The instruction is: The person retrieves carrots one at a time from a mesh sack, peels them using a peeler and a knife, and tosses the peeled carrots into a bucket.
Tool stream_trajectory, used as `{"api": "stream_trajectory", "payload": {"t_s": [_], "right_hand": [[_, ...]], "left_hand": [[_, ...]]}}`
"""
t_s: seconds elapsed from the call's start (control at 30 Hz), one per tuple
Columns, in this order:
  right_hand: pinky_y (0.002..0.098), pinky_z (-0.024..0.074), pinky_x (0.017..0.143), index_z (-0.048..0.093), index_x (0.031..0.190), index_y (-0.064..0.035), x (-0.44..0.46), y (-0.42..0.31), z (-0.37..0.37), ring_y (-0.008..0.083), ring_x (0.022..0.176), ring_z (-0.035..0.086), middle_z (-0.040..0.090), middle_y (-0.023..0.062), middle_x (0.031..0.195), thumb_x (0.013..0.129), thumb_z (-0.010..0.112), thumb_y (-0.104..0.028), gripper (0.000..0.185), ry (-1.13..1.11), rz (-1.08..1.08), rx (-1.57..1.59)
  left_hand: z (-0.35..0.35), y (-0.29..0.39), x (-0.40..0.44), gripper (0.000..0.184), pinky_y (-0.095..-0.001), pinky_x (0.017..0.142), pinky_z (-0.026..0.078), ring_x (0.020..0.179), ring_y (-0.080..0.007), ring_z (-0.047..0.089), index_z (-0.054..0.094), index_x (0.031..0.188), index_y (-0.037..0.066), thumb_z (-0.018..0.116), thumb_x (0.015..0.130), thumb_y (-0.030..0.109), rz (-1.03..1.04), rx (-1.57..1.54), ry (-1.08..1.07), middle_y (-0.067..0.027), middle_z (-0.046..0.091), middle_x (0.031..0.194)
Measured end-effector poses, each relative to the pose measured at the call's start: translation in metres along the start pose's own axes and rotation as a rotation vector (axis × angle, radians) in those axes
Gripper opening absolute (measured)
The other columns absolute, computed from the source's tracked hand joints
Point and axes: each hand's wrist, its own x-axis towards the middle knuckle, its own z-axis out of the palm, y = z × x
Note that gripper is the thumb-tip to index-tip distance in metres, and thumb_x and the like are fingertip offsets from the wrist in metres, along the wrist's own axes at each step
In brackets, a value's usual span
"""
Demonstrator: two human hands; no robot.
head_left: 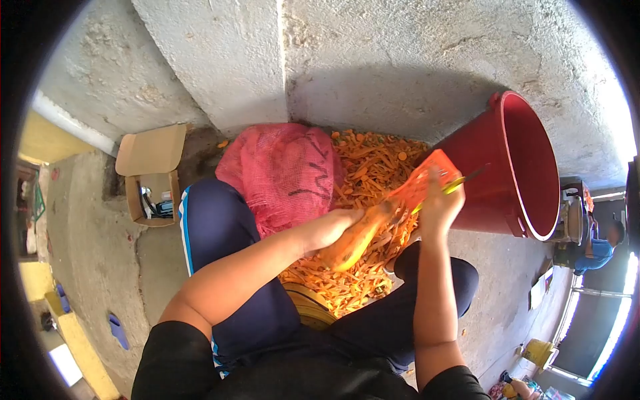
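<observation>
My left hand (333, 230) is closed around a thick yellow-orange carrot (357, 241), blurred by motion and tilted, its rounded end towards me. Facing it, my right hand (443, 207) grips a yellow-handled knife (453, 185); a thin dark tip sticks out to the right of the fist. An orange perforated plastic piece (427, 177) shows beside the right fingers, and whether they touch it I cannot tell. Below both hands a heap of orange peelings (373, 170) covers the floor between my legs.
A pink mesh sack (283, 170) leans at the wall, left of the peelings. To the right a large red bucket (490, 170) lies tilted. An open cardboard box (152, 197) holds small items. One blue slipper (119, 331) lies at left. A person in blue (600, 252) is far right.
</observation>
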Motion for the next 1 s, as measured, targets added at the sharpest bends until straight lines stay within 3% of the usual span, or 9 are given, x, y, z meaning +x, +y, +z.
{"api": "stream_trajectory", "payload": {"t_s": [0.13, 0.17, 0.37, 0.5, 0.6, 0.73, 0.87, 0.93, 1.0], "right_hand": [[0.0217, 0.0351, 0.047, 0.055, 0.079, -0.0013, 0.036, 0.027, -0.020, 0.0058, 0.051, 0.042, 0.051, -0.0007, 0.063, 0.081, 0.058, -0.013, 0.012, 0.226, 0.206, 0.118], [0.0208, 0.0387, 0.048, 0.055, 0.087, -0.0024, 0.034, 0.023, -0.021, 0.0059, 0.053, 0.046, 0.055, 0.0010, 0.068, 0.082, 0.057, -0.016, 0.014, 0.201, 0.219, 0.246], [0.0192, 0.0394, 0.053, 0.052, 0.088, -0.0018, -0.018, -0.025, -0.005, 0.0050, 0.059, 0.048, 0.054, 0.0000, 0.071, 0.081, 0.056, -0.011, 0.012, -0.180, 0.173, 0.381], [0.0216, 0.0414, 0.064, 0.051, 0.093, -0.0002, -0.051, -0.042, 0.001, 0.0072, 0.070, 0.049, 0.055, 0.0026, 0.079, 0.080, 0.058, -0.014, 0.020, -0.382, 0.250, 0.439], [0.0222, 0.0425, 0.061, 0.051, 0.092, 0.0003, -0.063, -0.051, 0.008, 0.0078, 0.067, 0.051, 0.056, 0.0036, 0.077, 0.080, 0.058, -0.013, 0.019, -0.434, 0.211, 0.402], [0.0250, 0.0439, 0.061, 0.052, 0.090, 0.0016, -0.067, -0.040, 0.013, 0.0114, 0.064, 0.055, 0.058, 0.0084, 0.070, 0.079, 0.058, -0.011, 0.019, -0.394, 0.068, 0.207], [0.0275, 0.0443, 0.062, 0.055, 0.089, 0.0004, -0.056, -0.034, 0.013, 0.0130, 0.066, 0.056, 0.060, 0.0098, 0.072, 0.077, 0.060, -0.011, 0.018, -0.352, 0.114, 0.087], [0.0274, 0.0440, 0.063, 0.056, 0.091, -0.0002, -0.037, -0.018, 0.013, 0.0126, 0.068, 0.054, 0.060, 0.0077, 0.075, 0.076, 0.061, -0.012, 0.020, -0.148, -0.012, 0.015], [0.0275, 0.0427, 0.062, 0.056, 0.086, 0.0003, -0.002, 0.003, 0.000, 0.0132, 0.065, 0.051, 0.060, 0.0069, 0.074, 0.077, 0.059, -0.010, 0.014, -0.043, 0.161, -0.121]], "left_hand": [[0.016, 0.009, -0.013, 0.037, -0.0283, 0.067, 0.047, 0.074, -0.0150, 0.058, 0.049, 0.105, 0.003, 0.032, 0.091, 0.033, -0.008, -0.161, -0.086, -0.0073, 0.059, 0.087], [0.012, 0.010, -0.012, 0.038, -0.0288, 0.068, 0.047, 0.075, -0.0156, 0.058, 0.049, 0.105, 0.003, 0.033, 0.090, 0.034, -0.047, -0.199, -0.057, -0.0078, 0.059, 0.088], [-0.001, 0.014, -0.007, 0.039, -0.0302, 0.072, 0.048, 0.079, -0.0176, 0.059, 0.047, 0.108, 0.002, 0.038, 0.088, 0.035, -0.169, -0.323, 0.045, -0.0095, 0.059, 0.095], [-0.001, 0.008, -0.004, 0.037, -0.0296, 0.072, 0.049, 0.080, -0.0160, 0.059, 0.049, 0.107, 0.002, 0.038, 0.089, 0.033, -0.095, -0.418, -0.064, -0.0085, 0.059, 0.096], [0.000, 0.008, -0.004, 0.035, -0.0295, 0.072, 0.049, 0.081, -0.0148, 0.059, 0.050, 0.105, 0.003, 0.037, 0.089, 0.031, -0.041, -0.405, -0.026, -0.0070, 0.059, 0.096], [0.001, 0.006, 0.002, 0.035, -0.0289, 0.071, 0.048, 0.081, -0.0152, 0.058, 0.050, 0.103, 0.005, 0.030, 0.091, 0.031, -0.046, -0.271, 0.074, -0.0066, 0.058, 0.092], [0.005, 0.003, 0.007, 0.035, -0.0273, 0.066, 0.047, 0.077, -0.0141, 0.057, 0.050, 0.101, 0.004, 0.028, 0.092, 0.031, 0.080, -0.055, 0.097, -0.0057, 0.058, 0.086], [-0.004, 0.005, 0.003, 0.035, -0.0280, 0.062, 0.048, 0.070, -0.0163, 0.059, 0.050, 0.103, 0.003, 0.031, 0.091, 0.029, 0.064, 0.080, 0.002, -0.0082, 0.059, 0.082], [-0.004, 0.005, 0.000, 0.036, -0.0288, 0.061, 0.048, 0.066, -0.0182, 0.059, 0.049, 0.104, 0.001, 0.031, 0.091, 0.029, 0.037, 0.068, -0.020, -0.0101, 0.060, 0.079]]}}
